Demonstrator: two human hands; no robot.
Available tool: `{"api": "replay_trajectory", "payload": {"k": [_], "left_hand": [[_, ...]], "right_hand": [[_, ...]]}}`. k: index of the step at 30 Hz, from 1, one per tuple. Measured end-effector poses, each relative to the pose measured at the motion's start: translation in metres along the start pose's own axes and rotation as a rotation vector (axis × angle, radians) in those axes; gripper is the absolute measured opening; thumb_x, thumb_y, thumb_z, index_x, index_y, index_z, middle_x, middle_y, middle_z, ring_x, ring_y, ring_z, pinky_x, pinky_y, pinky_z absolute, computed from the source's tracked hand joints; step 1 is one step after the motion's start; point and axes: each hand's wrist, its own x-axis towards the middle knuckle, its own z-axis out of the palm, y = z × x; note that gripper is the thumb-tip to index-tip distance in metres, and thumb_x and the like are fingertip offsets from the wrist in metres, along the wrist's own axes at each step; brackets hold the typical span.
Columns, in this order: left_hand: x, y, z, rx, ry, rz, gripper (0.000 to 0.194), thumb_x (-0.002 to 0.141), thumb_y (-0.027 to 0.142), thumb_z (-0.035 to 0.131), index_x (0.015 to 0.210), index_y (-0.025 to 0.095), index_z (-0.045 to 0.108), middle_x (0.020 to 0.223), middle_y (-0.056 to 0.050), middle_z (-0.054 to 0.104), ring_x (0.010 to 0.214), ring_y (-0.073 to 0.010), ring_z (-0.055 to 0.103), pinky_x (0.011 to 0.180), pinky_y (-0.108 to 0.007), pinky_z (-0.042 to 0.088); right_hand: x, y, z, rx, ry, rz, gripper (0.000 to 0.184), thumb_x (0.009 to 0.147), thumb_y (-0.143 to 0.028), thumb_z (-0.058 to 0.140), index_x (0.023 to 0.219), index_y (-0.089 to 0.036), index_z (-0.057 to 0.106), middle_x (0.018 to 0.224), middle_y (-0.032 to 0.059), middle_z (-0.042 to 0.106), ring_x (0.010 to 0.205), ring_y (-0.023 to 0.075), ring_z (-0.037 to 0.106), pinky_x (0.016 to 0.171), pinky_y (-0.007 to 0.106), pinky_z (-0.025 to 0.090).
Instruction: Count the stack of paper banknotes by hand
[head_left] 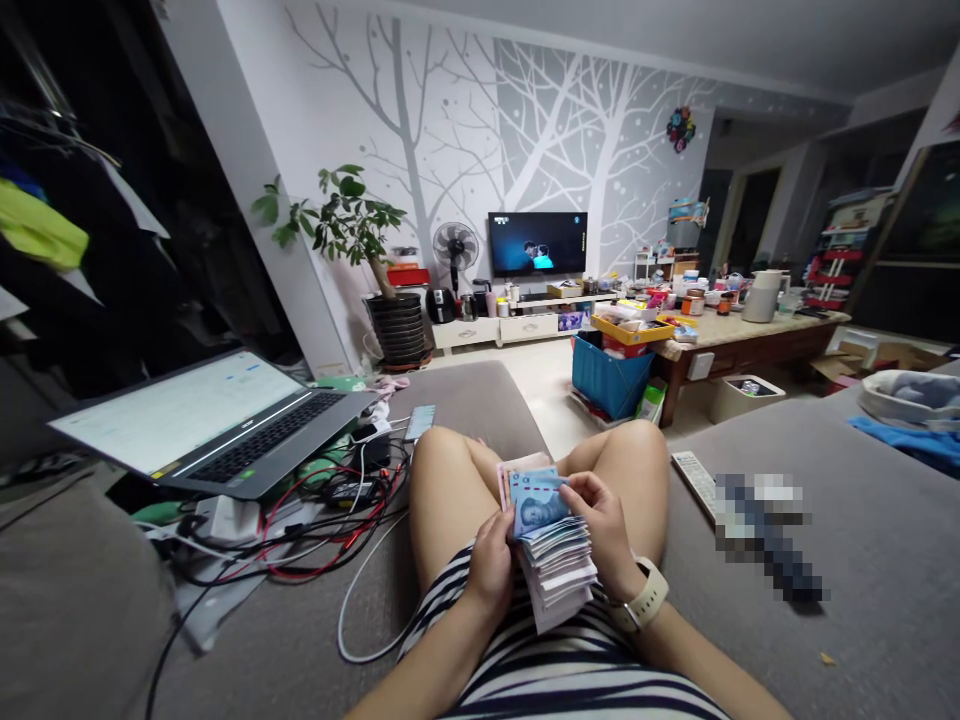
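A thick stack of banknotes (553, 560) sits in my lap, held upright between both hands. My left hand (491, 565) wraps the stack's left edge, fingers closed around it. At the top right, my right hand (604, 520), with a pale watch on its wrist, pinches the front blue note (536, 503) and bends it forward. Pink notes show behind the blue one. I sit on a grey sofa (465, 400) with my bare knees just beyond the money.
An open laptop (217, 425) rests left on the sofa above a tangle of cables (315, 520). A phone (420, 421) lies near my left knee, a remote (696, 480) near my right. Ahead stand a blue bin (609, 378), a cluttered low table (742, 335), a TV (537, 243).
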Motion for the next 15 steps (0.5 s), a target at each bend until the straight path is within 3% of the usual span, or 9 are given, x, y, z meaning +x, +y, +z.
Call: {"api": "replay_trajectory", "payload": {"k": [15], "left_hand": [[-0.004, 0.007, 0.006, 0.034, 0.027, 0.01, 0.022, 0.066, 0.038, 0.071, 0.071, 0.017, 0.074, 0.075, -0.006, 0.075, 0.085, -0.0277, 0.068, 0.077, -0.035, 0.052]], "right_hand": [[-0.005, -0.011, 0.003, -0.022, -0.05, -0.004, 0.031, 0.079, -0.047, 0.07, 0.075, -0.017, 0.062, 0.066, -0.0002, 0.058, 0.063, 0.0141, 0.05, 0.059, 0.025, 0.04]]}}
